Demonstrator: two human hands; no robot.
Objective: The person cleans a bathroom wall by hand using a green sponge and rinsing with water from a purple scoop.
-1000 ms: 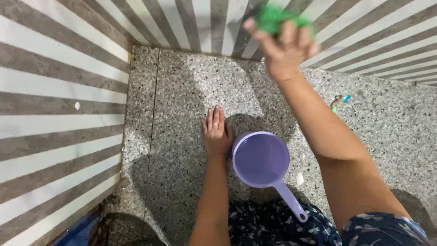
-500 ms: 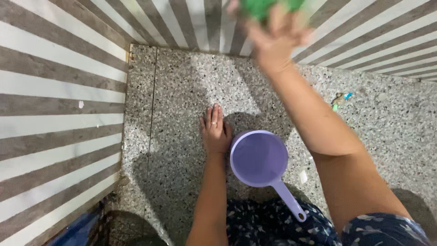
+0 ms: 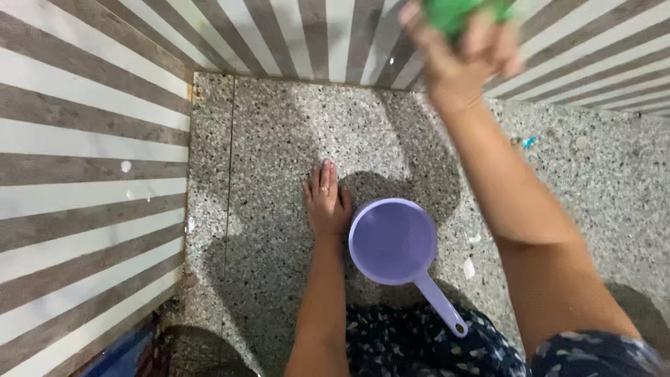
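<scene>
Gripping a green scrubber [image 3: 457,12] at the top of the frame, the right hand [image 3: 464,59] has shifted rightward along the striped wall [image 3: 335,35]; the left hand [image 3: 325,202] stays flat, fingers extended, on the speckled floor [image 3: 279,139] beside the purple dipper [image 3: 394,241]; scrubbing looks ongoing.

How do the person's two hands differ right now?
The left hand lies flat, palm down, on the speckled floor beside the purple scoop; the right hand is raised at the striped wall. The left holds nothing and wears a ring; the right's grip closes on a green scrubber. Both are bare.
</scene>
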